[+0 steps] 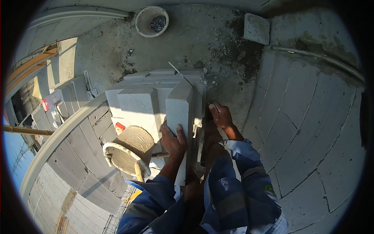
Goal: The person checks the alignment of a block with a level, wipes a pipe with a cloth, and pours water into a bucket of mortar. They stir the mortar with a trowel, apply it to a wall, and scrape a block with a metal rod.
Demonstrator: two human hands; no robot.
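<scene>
While the left hand (pixel 173 141) lay flat with fingers spread on the near end of an upright block (pixel 180 107), pressing it rather than clasping it, the right hand (pixel 220 115) was closed around the handle of a saw (pixel 186 80). The saw's thin blade ran up and away from that hand, along the right side of the block's top edge. The block stood on edge at the right of a stack (pixel 132 97) of 3 or more similar pale blocks, touching its neighbour. Both arms wore blue sleeves (pixel 241 156).

Just left of the left hand, a mortar bucket (pixel 128 150) sat against the stack, its rim crusted and its inside coated. A wooden handle (pixel 159 155) lay between the bucket and the left wrist. Beyond the stack, well apart, a second bucket (pixel 152 21) held dark scraps. A loose slab (pixel 257 28) lay near the far right, beside scattered rubble (pixel 224 50). To the right, a block wall (pixel 307 117) curved past.
</scene>
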